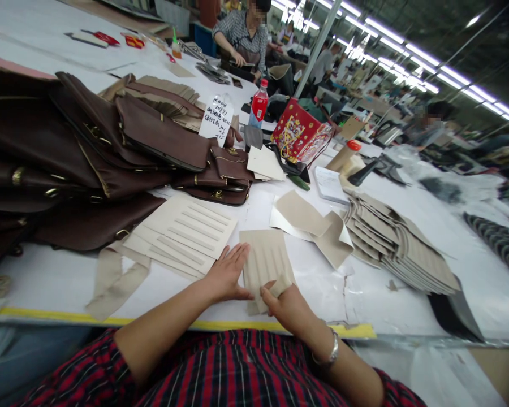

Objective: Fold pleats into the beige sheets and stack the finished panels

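Observation:
In front of me on the white table lies a beige fabric panel [263, 254] with raised parallel ridges. My left hand [227, 277] rests flat along its left edge, fingers stretched out and thumb apart. Closed near the panel's lower right corner, my right hand [290, 305] grips a small folded beige fabric piece [281, 284]. Whether that piece joins the panel is hidden by the fingers. Left of my left hand are beige slotted panels [195, 229], overlapping, with a loose beige strip [114, 282] beside them.
Dark brown leather bags [161, 130] are heaped at the left. Beige curled pieces [303, 217] and a stack of beige panels [390, 232] lie to the right. Farther back stand a red-capped bottle [258, 104] and a red bag [301, 133]. A person [244, 39] works across the table.

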The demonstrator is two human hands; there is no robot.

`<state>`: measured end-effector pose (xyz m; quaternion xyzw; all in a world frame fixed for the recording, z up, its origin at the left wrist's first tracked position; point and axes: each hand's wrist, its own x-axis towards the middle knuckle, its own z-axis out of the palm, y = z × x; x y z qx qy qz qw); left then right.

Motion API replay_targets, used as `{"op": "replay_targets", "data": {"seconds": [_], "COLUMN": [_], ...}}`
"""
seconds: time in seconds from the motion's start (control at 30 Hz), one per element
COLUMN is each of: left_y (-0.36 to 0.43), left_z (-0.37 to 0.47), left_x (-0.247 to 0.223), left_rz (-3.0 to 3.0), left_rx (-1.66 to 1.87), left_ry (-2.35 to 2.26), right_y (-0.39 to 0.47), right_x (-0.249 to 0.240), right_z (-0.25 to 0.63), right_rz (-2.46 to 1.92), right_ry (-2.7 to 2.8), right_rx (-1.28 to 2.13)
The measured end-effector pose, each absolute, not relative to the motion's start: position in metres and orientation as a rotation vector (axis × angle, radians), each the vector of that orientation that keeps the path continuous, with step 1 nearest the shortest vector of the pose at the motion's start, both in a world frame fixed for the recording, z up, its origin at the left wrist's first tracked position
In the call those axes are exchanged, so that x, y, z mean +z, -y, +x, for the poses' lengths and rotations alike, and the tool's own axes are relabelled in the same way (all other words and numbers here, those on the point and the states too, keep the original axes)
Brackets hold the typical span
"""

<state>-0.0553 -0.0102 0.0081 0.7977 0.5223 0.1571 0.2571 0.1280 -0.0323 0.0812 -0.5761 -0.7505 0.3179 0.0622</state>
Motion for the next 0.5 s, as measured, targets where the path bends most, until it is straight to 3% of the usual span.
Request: {"op": "replay_targets", "data": {"seconds": [0.13, 0.3, 0.37, 0.5], "left_y": [0.002, 0.000, 0.001, 0.008], "left_z": [-0.055, -0.049, -0.051, -0.041], "left_x": [0.003, -0.011, -0.011, 0.005], "left_rz": [2.036, 2.084, 2.126, 2.188], "left_rx": [0.689, 0.853, 0.814, 0.682], "left_ry": [-1.449, -1.593, -1.621, -1.703], "right_y": [-0.008, -0.023, 0.004, 0.049], "right_x": [0.080, 0.076, 0.076, 0.077], "right_z": [0.100, 0.068, 0.081, 0.146], "right_rz": [-1.679, -1.737, -1.768, -1.787], "right_ry": [2.033, 2.170, 2.166, 1.853], "right_rx": [0.919, 0.668, 0.817, 1.491]}}
